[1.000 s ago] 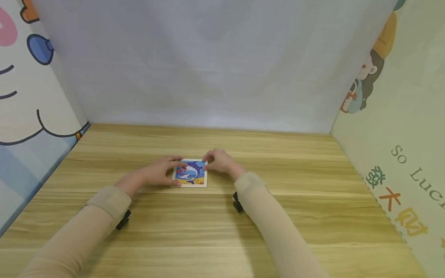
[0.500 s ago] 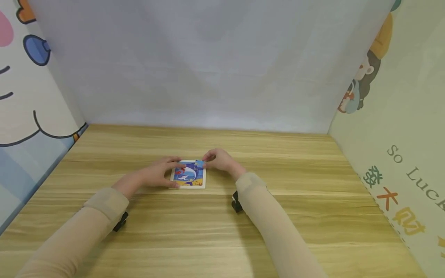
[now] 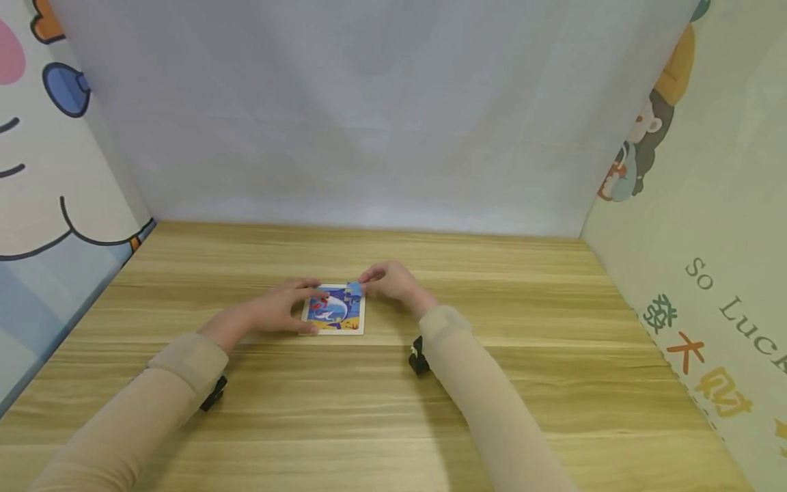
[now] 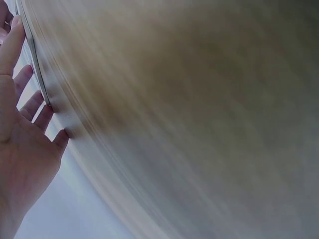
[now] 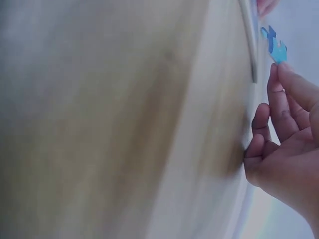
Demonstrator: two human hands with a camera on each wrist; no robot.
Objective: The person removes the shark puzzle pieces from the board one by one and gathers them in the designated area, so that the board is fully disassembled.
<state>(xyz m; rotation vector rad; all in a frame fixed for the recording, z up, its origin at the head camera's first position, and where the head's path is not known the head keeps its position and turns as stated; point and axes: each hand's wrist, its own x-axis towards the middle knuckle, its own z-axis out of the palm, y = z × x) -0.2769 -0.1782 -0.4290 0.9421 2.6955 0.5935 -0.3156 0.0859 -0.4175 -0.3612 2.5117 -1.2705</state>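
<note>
A small square jigsaw puzzle [image 3: 333, 316] with a white border and a blue sea-animal picture lies flat on the wooden table. My left hand [image 3: 277, 305] rests on its left side, thumb at the near corner and fingers spread toward the far edge. In the left wrist view those fingers reach along the board's thin edge [image 4: 41, 77]. At the puzzle's far right corner, my right hand [image 3: 393, 281] pinches a blue jigsaw piece [image 5: 277, 50] between thumb and forefinger. The piece is lifted off the board, with its tabs showing in the right wrist view.
The wood-grain table [image 3: 344, 410] extends on all sides of the puzzle. A pale cloth wall [image 3: 369, 137] stands behind it, with printed panels at left [image 3: 37, 178] and right [image 3: 695, 225]. Dark wrist cameras [image 3: 419, 357] sit under the sleeves.
A second ago the right fingers were at the puzzle's far right corner; since then the blue piece has come up from there in the right hand. The left hand has stayed on the puzzle.
</note>
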